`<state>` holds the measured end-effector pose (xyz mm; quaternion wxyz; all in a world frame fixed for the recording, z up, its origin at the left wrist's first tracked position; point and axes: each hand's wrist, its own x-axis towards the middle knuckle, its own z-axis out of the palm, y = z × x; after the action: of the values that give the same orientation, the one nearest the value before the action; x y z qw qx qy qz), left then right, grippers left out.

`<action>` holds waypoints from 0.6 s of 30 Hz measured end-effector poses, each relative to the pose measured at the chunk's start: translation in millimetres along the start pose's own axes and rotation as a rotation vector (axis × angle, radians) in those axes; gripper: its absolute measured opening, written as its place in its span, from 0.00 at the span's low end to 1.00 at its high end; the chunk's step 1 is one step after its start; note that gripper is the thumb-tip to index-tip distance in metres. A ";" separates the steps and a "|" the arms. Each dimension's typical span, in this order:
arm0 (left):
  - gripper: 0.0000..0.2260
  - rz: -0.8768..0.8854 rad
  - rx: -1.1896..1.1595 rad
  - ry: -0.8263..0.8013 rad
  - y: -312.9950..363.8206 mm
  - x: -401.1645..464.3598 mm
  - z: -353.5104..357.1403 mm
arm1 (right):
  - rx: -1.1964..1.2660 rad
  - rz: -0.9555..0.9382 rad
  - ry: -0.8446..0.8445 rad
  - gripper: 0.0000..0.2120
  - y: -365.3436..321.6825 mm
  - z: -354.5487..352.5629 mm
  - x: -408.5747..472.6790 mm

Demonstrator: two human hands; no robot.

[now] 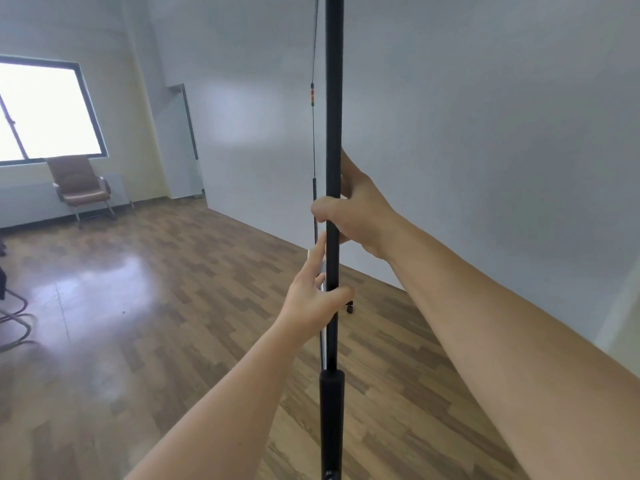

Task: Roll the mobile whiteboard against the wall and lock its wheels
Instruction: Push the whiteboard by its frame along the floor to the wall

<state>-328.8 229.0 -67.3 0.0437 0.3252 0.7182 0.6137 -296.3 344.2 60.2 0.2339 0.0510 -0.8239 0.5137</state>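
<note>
**Whiteboard in hand, still short of the wall**

The whiteboard (333, 98) is seen edge-on, its black side post running top to bottom through the middle of the view. The right hand (356, 209) has its grip clamped round the post; the left hand (311, 299) sits lower, thumb hooked on the post, fingers stretched along the board's edge. The wall (485, 133) stands to the right, with bare floor (398, 358) between. One wheel (350, 308) shows at the far end. Judging by this, rolling is unfinished and locking is yet to come.
</note>
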 end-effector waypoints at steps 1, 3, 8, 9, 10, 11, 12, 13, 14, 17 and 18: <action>0.42 0.000 -0.007 0.006 -2.3 9.1 5.0 | 0.005 -0.005 -0.005 0.41 6.0 -5.8 6.8; 0.42 -0.008 -0.016 0.019 -5.3 25.5 15.9 | 0.008 -0.011 -0.019 0.40 18.1 -18.8 19.9; 0.42 0.001 -0.008 0.035 -10.2 75.6 60.7 | -0.002 -0.020 -0.042 0.41 58.6 -68.2 54.6; 0.42 -0.001 -0.005 0.039 -10.4 85.7 70.5 | -0.001 -0.020 -0.045 0.41 66.6 -78.6 60.6; 0.42 -0.003 -0.003 0.047 -11.5 97.5 82.8 | 0.002 -0.020 -0.049 0.42 75.1 -91.5 67.5; 0.42 -0.008 0.000 0.051 -12.6 106.7 92.6 | 0.007 -0.021 -0.055 0.42 82.8 -102.1 73.3; 0.42 -0.010 0.002 0.056 -13.4 118.6 104.6 | 0.013 -0.021 -0.064 0.43 92.0 -115.4 80.2; 0.43 -0.015 0.003 0.054 -14.4 128.3 114.2 | 0.018 -0.025 -0.073 0.43 100.1 -126.4 85.8; 0.43 -0.025 0.007 0.056 -14.7 140.3 126.5 | 0.021 -0.026 -0.084 0.43 109.2 -140.0 92.5; 0.45 -0.042 0.025 0.065 -16.2 172.4 159.2 | 0.017 -0.035 -0.105 0.43 135.0 -175.6 112.2; 0.45 -0.044 0.028 0.067 -17.2 182.2 169.1 | 0.019 -0.039 -0.111 0.43 143.3 -186.0 118.7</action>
<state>-400.8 467.5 -62.7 0.0286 0.2892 0.7346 0.6131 -385.9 591.5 61.8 0.1971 0.0975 -0.8297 0.5131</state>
